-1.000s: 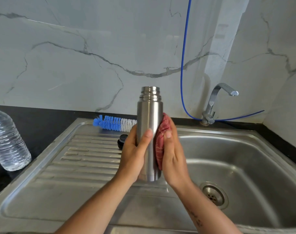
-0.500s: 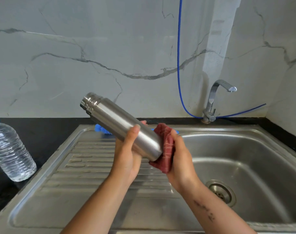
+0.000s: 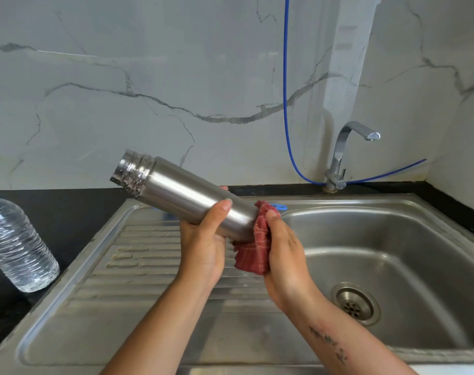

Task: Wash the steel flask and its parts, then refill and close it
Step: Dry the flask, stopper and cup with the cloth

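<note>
1. The left hand [image 3: 203, 247] holds the steel flask [image 3: 187, 197] above the ribbed drainboard [image 3: 138, 269], fingers wrapped around its lower body and thumb pressed along the front. The flask is tilted, its open threaded mouth pointing up and left.
2. The right hand [image 3: 284, 255] grips a red cloth [image 3: 253, 253], fingers closed on it and pressing it against the flask's base.
3. There is open room around the flask's mouth and over the sink basin [image 3: 392, 255] to the right; the tap [image 3: 349, 150] stands well apart at the back.
4. A plastic water bottle [image 3: 16, 247] stands on the dark counter, cut off by the left edge.
5. The flask's base is hidden behind the cloth. A bit of blue shows behind the flask and cloth; what it is cannot be told.
</note>
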`<action>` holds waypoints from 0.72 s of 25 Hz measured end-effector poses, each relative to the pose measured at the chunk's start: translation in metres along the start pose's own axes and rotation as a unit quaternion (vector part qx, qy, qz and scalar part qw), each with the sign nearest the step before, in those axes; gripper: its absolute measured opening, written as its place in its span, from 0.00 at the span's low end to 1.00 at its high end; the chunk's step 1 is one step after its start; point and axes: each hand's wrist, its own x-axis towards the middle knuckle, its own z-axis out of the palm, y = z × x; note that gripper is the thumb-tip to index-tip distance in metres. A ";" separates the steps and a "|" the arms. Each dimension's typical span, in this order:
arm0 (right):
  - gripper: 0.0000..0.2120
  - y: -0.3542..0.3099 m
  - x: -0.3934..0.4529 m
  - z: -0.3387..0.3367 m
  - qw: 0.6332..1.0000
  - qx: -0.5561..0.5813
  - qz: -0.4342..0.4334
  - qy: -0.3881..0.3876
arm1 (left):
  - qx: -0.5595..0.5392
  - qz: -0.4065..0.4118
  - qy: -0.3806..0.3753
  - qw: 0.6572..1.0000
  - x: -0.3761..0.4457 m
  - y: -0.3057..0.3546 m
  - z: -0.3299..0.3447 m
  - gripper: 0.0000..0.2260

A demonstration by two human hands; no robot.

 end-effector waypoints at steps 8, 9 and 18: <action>0.20 -0.013 0.000 -0.002 0.997 -0.002 0.077 -0.030 | 0.061 0.002 -0.016 0.998 0.000 0.003 -0.003 0.26; 0.21 -0.010 -0.001 -0.002 0.996 -0.026 0.071 -0.040 | 0.075 0.006 0.006 0.997 0.003 0.003 -0.004 0.27; 0.25 -0.045 0.015 -0.035 0.991 0.079 -0.098 -0.035 | 0.386 -0.105 -0.140 0.906 -0.005 -0.001 -0.009 0.26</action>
